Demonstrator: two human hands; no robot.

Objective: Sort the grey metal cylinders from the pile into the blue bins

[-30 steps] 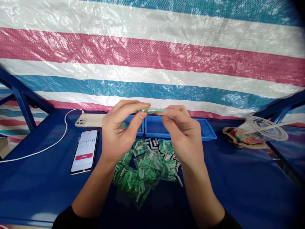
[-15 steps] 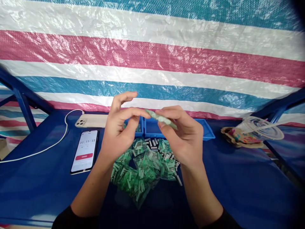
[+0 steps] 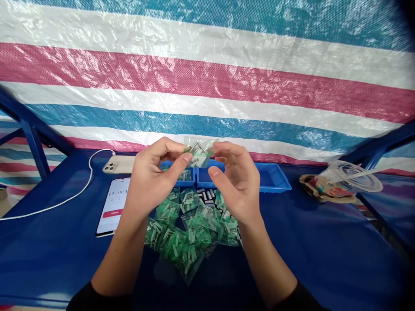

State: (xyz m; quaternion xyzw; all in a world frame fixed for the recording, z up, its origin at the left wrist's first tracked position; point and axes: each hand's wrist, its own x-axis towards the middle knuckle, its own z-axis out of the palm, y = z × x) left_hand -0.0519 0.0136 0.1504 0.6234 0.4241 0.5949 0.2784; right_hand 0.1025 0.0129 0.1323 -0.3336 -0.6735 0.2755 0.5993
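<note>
A small clear, green-tinted plastic bag [image 3: 203, 160] is held up in front of me. Inside it show a bent, L-shaped metal piece and what looks like a screw. My left hand [image 3: 158, 172] pinches the bag's left edge between thumb and fingers. On the other side, my right hand [image 3: 238, 183] has its thumb apart from its curved fingers. Its fingertips are at the bag's right edge; whether they touch it I cannot tell. Below both hands lies a pile of similar green bags [image 3: 177, 242] with metal parts in them.
Loose small metal pieces [image 3: 207, 196] lie behind the pile. Blue plastic bins [image 3: 275, 177] stand at the back of the blue table [image 3: 324, 250]. To the left are a phone showing a timer [image 3: 112, 207], another phone [image 3: 121, 164] and a white cable [image 3: 89, 172]. A lidded cup [image 3: 337, 181] lies tilted at right.
The bag has turned its flat face toward me and moved slightly left. My left hand has closed on it, while my right hand has loosened its pinch and opened.
</note>
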